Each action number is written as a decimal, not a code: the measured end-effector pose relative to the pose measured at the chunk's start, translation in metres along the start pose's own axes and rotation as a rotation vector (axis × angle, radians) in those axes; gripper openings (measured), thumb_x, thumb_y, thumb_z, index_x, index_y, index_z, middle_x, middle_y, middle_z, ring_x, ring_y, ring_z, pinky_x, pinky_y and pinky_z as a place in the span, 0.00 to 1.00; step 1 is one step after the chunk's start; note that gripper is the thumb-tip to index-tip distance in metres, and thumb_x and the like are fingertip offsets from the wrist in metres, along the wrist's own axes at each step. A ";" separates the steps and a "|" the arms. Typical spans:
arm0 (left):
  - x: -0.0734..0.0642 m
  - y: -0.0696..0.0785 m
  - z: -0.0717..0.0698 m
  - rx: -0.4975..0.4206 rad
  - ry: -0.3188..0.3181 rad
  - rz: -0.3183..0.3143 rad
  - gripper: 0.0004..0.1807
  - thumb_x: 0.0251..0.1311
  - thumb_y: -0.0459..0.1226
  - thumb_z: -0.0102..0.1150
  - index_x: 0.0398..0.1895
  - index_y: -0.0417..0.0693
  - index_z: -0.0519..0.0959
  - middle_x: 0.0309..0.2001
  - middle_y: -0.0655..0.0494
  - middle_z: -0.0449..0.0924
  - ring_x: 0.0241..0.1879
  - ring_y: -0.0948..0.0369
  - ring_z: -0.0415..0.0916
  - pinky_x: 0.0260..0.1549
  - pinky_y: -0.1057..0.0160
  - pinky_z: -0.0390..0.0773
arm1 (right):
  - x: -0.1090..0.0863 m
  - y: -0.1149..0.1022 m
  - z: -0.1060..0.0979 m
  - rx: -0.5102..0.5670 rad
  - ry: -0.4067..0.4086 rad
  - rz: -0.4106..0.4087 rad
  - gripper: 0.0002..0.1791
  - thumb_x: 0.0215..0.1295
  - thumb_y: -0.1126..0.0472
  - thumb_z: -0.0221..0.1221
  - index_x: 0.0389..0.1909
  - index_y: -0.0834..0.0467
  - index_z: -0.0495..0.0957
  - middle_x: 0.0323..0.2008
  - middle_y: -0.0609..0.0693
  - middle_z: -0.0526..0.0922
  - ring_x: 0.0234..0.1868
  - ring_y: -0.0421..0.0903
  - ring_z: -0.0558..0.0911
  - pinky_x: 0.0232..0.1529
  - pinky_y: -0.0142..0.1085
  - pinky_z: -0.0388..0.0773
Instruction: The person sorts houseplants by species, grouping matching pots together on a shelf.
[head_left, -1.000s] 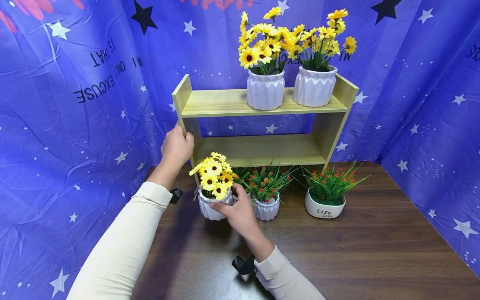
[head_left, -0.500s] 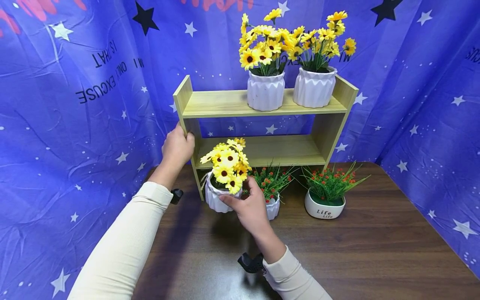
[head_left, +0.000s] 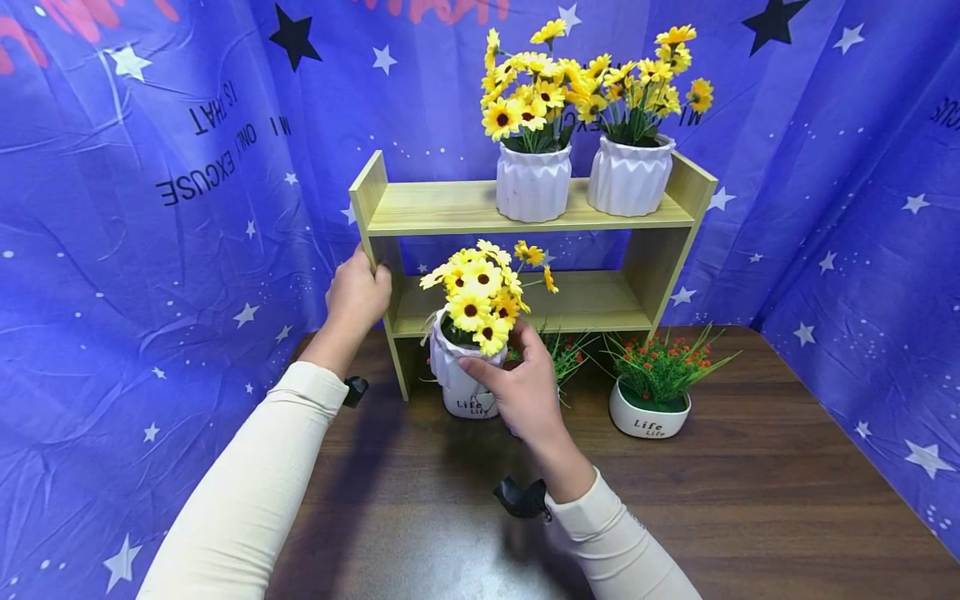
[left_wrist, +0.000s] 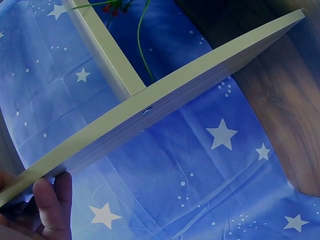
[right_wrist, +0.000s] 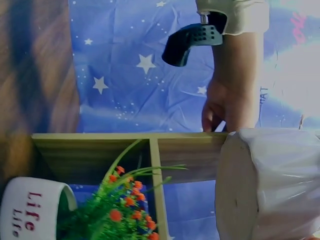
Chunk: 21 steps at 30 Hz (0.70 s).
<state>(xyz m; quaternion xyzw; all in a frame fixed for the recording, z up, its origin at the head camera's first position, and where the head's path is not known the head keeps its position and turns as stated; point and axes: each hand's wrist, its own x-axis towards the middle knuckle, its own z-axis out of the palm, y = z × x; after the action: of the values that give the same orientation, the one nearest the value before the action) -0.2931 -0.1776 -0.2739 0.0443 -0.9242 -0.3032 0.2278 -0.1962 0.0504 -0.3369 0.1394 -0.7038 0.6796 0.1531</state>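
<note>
My left hand [head_left: 358, 289] grips the left side panel of a two-tier wooden shelf [head_left: 431, 204]; in the left wrist view its fingers [left_wrist: 50, 205] curl round the panel's edge. My right hand [head_left: 528, 387] holds a white ridged flowerpot [head_left: 448, 354] of yellow daisy-like flowers, thumb on the near side, some fingers hidden behind. This pot is off the table, before the lower board, its underside showing in the right wrist view [right_wrist: 237, 185]. Two similar pots of yellow flowers, a left one [head_left: 533, 183] and a right one [head_left: 630, 175], stand on the top board.
Under the shelf, an oval white "Life" pot [head_left: 467, 403] sits partly behind the held pot. Another "Life" pot [head_left: 648, 417] with red-flowered grass stands to the right. Between them is a grassy plant [head_left: 566, 354], mostly hidden by my right hand. A blue star-patterned curtain [head_left: 247, 208] surrounds the table [head_left: 675, 517].
My right hand has raised the flowerpot from near the table, up and to the right, toward the lower board. My left hand stays on the side panel.
</note>
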 end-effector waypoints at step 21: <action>-0.001 0.001 0.000 -0.006 -0.001 0.001 0.15 0.69 0.41 0.42 0.52 0.44 0.71 0.55 0.35 0.78 0.55 0.36 0.75 0.46 0.33 0.71 | 0.031 -0.027 -0.004 -0.010 0.017 -0.046 0.37 0.49 0.53 0.77 0.59 0.58 0.73 0.53 0.50 0.79 0.56 0.46 0.75 0.54 0.46 0.74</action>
<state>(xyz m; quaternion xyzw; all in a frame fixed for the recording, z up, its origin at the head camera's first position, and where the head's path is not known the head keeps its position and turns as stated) -0.2926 -0.1769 -0.2738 0.0428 -0.9236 -0.3056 0.2276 -0.2132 0.0539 -0.2993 0.1489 -0.7026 0.6734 0.1753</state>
